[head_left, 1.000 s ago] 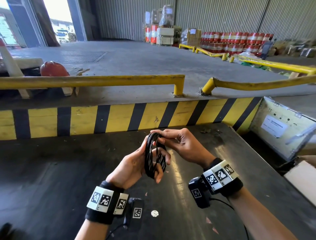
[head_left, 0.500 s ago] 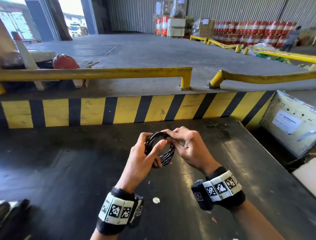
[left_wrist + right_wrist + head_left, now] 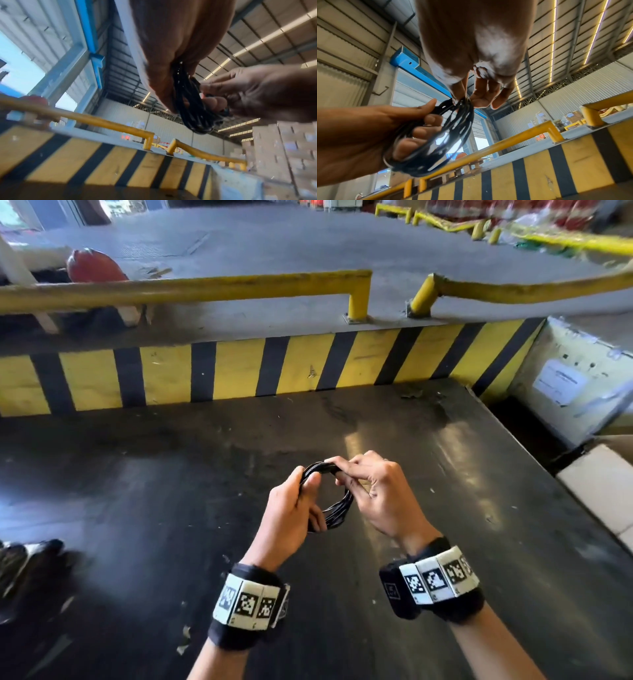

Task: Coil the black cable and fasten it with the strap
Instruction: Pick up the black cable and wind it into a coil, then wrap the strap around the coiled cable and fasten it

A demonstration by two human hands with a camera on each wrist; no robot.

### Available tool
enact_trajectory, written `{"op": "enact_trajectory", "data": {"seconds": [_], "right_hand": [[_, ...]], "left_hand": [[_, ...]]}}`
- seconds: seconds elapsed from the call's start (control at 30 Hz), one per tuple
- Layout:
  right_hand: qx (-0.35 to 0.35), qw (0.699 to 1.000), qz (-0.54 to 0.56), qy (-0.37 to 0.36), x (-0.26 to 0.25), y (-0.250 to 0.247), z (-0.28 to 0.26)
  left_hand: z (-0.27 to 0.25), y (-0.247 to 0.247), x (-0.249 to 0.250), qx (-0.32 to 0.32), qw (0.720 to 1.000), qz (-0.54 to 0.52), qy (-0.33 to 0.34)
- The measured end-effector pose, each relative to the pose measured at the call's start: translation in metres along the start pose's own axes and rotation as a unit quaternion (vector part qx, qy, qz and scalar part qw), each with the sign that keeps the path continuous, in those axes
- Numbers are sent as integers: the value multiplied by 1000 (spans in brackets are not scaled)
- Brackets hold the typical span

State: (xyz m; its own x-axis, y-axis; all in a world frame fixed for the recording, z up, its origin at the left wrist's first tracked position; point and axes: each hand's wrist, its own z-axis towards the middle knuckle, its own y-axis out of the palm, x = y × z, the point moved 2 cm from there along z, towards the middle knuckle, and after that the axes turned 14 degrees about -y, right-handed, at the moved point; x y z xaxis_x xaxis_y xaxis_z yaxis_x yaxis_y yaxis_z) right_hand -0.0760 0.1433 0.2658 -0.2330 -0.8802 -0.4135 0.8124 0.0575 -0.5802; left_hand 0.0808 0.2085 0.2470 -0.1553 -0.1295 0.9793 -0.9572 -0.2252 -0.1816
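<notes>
Above the dark desk point(image 3: 144, 508), in front of the yellow-and-black striped kerb point(image 3: 239, 371): both hands up, the black cable point(image 3: 337, 510) held between them in mid-air, clear of the surface.

Left hand point(image 3: 291, 515) — fingers curled through the ring of loops, thumb laid over the bundle's near-left side. Right-wrist view shows three fingertips point(image 3: 423, 134) poking through the coil's centre. Firm hold on the coil.

Coil — several turns, roughly round, strands slightly splayed and not lying flush; glossy jacket. No loose tail visible in any view.

Right hand point(image 3: 373, 494) — thumb and forefinger pinch the top of the bundle, other fingers half-curled clear of it. Whether a strap sits under that pinch cannot be told; a darker band may be there, but it is too blurred to call.

Handling, as judged: light, thin, springy. Loops look ready to fan apart if the grip slackens, and the smooth jacket may slide. Best held where strands bunch tightest, at the top, squeezing all turns together; the left hand should stay through the centre as the anchor while the strap goes round.
</notes>
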Motion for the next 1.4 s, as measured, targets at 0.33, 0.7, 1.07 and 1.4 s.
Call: {"op": "enact_trajectory", "data": {"seconds": [0.33,0.7,1.07,1.4], "right_hand": [[36,991,-30,122,4,-30,-92],[105,932,-16,346,24,-42,-191],[116,786,-202,573,106,-55,-331],[59,723,-220,652,145,-53,-404]], "left_hand": [[-16,61,-28,39,979,144,140],[1,145,-74,-128,942,275,145],[29,161,-147,-248,913,322,39],[37,164,-164,-271,903,333,5]]}}
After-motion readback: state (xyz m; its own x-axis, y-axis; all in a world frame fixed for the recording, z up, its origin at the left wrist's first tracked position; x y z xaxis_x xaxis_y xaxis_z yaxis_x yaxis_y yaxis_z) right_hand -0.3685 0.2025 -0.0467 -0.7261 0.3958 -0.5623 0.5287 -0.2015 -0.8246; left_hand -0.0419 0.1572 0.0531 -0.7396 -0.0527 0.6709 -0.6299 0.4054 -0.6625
